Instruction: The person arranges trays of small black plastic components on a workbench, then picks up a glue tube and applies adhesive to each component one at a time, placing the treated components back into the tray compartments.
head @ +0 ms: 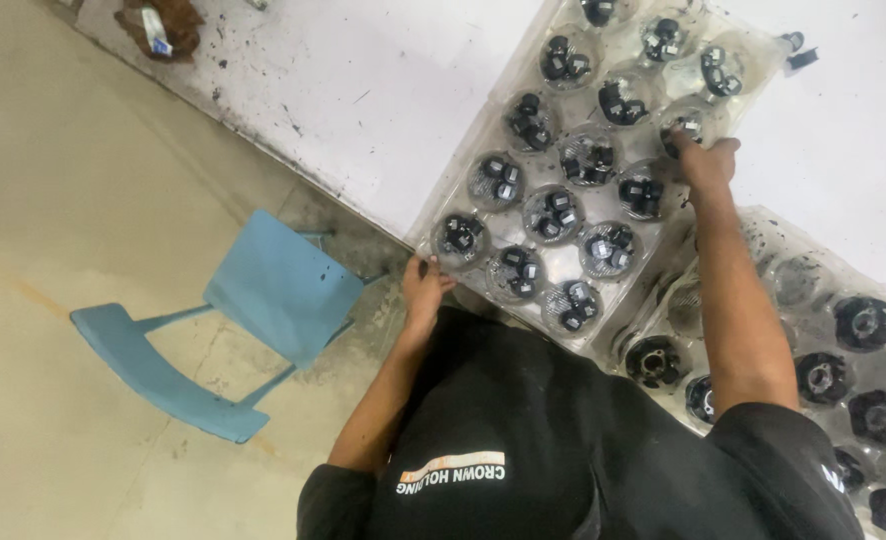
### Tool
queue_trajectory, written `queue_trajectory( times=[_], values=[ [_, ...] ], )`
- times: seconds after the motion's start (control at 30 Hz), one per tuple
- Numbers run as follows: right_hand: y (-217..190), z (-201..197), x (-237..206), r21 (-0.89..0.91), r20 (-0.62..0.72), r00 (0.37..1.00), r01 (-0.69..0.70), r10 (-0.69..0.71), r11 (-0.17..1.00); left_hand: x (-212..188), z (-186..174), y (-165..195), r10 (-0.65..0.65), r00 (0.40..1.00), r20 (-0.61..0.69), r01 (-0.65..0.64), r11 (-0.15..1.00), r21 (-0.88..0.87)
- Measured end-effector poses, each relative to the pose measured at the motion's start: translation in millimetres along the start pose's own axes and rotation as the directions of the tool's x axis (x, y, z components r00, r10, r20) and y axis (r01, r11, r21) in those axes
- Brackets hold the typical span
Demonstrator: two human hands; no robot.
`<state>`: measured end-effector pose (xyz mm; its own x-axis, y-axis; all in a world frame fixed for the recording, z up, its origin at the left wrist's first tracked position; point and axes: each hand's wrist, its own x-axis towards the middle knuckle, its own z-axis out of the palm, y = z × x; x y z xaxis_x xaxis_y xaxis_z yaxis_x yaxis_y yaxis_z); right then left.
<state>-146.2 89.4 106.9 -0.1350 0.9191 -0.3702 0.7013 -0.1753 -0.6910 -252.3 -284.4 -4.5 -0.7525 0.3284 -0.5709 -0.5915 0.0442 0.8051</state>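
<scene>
The person leans over a white, scuffed counter (363, 90). The left hand (423, 290) grips the near corner of a clear moulded plastic tray (463, 170), fingers curled shut on its thin rim at about 7 o'clock of the tray, apparently to steady it. The right hand (705, 160) reaches across to the tray's far side, at about 2 o'clock; its fingers are narrowed down into one round cup, but whether they pinch a part cannot be told. Each cup holds a cluster of small black parts (553, 212), hard-edged and glossy. At 4 o'clock lies a second tray (763, 240), similar in make, carrying larger round black components (863, 322), one per cup. A pale blue chair (278, 285), smooth-surfaced, stands on the bare floor (73, 170) at 9 o'clock.
</scene>
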Motion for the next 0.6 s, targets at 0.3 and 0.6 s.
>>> queue_trajectory(
  times=[0.3, 0.6],
  values=[
    [-17.9, 48.9, 0.9, -0.09, -0.083, 0.992, 0.086, -0.093, 0.992, 50.9, -35.5, 36.7, 0.026, 0.999, -0.035, -0.022, 0.994, 0.103],
    [-34.5, 110.9, -5.4, -0.045, -0.174, 0.977, 0.113, -0.12, 0.993, 148.6, -97.9, 121.6, -0.066, 0.986, 0.156, -0.033, 0.826, 0.562]
  ],
)
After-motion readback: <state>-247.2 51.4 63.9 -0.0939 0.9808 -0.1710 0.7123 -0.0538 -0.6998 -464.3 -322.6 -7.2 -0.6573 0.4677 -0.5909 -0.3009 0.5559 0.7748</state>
